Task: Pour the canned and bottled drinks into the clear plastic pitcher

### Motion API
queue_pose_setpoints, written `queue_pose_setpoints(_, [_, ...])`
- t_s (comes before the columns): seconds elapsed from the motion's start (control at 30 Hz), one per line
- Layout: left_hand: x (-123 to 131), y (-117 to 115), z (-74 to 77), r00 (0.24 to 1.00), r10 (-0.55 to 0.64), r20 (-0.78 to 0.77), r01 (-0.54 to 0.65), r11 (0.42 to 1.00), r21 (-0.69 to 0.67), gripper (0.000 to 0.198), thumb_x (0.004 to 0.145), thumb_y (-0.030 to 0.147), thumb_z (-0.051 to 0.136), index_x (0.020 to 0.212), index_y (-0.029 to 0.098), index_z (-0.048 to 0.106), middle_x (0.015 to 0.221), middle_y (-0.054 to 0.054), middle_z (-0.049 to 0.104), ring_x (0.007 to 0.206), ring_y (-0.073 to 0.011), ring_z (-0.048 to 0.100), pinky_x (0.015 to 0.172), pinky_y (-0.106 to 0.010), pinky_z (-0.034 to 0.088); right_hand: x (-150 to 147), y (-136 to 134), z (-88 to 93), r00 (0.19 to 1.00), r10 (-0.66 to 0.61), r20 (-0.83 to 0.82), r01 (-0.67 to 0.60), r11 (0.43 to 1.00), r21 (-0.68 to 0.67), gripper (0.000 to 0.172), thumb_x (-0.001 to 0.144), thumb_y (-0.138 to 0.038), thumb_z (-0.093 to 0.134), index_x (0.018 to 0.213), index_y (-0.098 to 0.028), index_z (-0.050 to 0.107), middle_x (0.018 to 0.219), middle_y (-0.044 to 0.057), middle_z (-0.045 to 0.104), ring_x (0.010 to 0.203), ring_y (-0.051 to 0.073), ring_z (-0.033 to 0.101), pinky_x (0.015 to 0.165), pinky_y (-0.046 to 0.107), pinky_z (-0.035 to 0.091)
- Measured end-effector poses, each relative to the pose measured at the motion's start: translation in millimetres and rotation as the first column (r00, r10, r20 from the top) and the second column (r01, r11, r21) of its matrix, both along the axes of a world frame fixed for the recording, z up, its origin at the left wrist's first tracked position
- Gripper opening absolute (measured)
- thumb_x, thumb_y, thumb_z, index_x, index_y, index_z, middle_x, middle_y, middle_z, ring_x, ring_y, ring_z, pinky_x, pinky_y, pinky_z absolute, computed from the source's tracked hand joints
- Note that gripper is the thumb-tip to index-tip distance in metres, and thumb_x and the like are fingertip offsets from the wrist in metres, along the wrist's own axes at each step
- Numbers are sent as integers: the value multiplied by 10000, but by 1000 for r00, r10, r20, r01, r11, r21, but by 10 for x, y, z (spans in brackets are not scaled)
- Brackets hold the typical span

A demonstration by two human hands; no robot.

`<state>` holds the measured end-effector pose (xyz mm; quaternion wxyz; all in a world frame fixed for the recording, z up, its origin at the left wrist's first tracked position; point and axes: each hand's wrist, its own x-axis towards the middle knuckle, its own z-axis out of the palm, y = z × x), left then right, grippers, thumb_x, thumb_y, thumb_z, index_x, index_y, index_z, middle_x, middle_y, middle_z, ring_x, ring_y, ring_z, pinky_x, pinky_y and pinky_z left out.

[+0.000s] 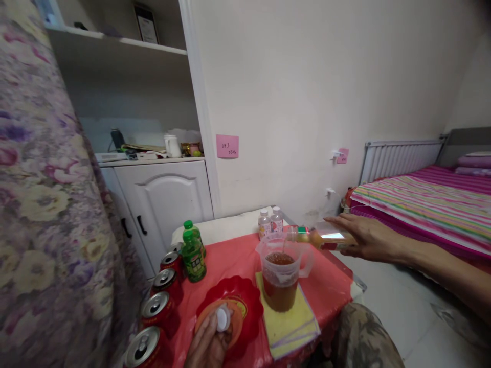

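Observation:
My right hand (364,237) grips a glass bottle (326,237) tipped on its side, its mouth over the rim of a clear plastic pitcher (282,286). A thin stream runs from the bottle into the pitcher, which holds foamy brown liquid and stands on a folded yellow cloth (291,332). In my left hand (210,337), a small white cap (223,318) is held between the fingers, above an orange disc (236,332) in a red scalloped tray (251,301).
Several red cans (157,312) and two green bottles (194,258) line the left of the red-covered table (230,255). Two small labelled bottles (270,224) stand behind the pitcher. A flowered curtain (57,204) hangs at left; a bed (422,199) is at right.

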<state>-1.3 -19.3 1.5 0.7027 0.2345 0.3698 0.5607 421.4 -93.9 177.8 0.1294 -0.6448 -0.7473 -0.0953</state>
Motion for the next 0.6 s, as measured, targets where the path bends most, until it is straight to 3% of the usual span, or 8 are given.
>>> queue_pose_setpoints(0.3, [17, -35, 93, 999, 40, -3, -40, 998, -50, 258, 537, 214, 848, 788, 213, 790, 954, -59, 815, 962, -281, 731, 742, -301, 621, -48, -15, 55, 1000, -13, 7, 13, 1000, 0, 711, 826, -408, 643, 1477, -256, 401, 1419, 157, 570, 1213, 364, 600, 968, 499, 532])
queue_pose_setpoints(0.6, [31, -21, 68, 999, 29, -23, -31, 998, -46, 297, 546, 254, 851, 831, 222, 775, 945, -64, 813, 1007, -310, 727, 750, -330, 627, -25, 18, 75, 999, 4, 54, -4, 1000, 2, 711, 836, -393, 633, 1481, -233, 381, 1433, 168, 560, 1239, 367, 582, 981, 510, 524])
